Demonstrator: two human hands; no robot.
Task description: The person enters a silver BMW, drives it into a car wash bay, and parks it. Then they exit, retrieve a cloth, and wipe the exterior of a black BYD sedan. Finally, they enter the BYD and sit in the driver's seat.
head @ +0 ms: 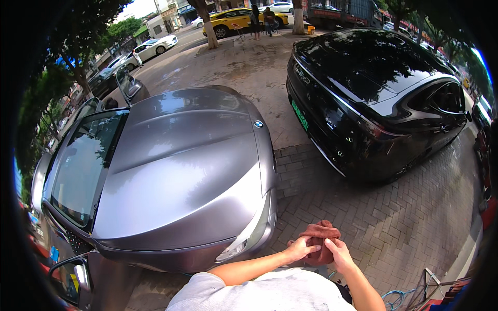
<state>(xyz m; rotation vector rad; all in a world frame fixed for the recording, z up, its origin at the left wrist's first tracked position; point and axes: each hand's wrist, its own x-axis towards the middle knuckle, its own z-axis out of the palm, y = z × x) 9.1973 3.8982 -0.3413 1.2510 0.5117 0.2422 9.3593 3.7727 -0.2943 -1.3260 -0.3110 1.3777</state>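
Observation:
A reddish-brown cloth (322, 232), bunched and folded, is held between both hands in front of the chest, low in the head view. My left hand (301, 248) grips its left side, thumb over the fabric. On the right side, my right hand (339, 252) pinches it with thumb and fingers. Some of the fingers are hidden by the cloth. Left of the hands stands a grey BMW car, its hood (183, 155) closed and reflecting the sky; its headlight (237, 248) is the part nearest my left hand.
A black car (373, 109) stands ahead on the right on brick paving (365, 217). The grey car's doors stand open. A blue hose (398, 297) and a metal frame (432, 278) lie at lower right. People (268, 19) and a yellow car (233, 19) are farther off.

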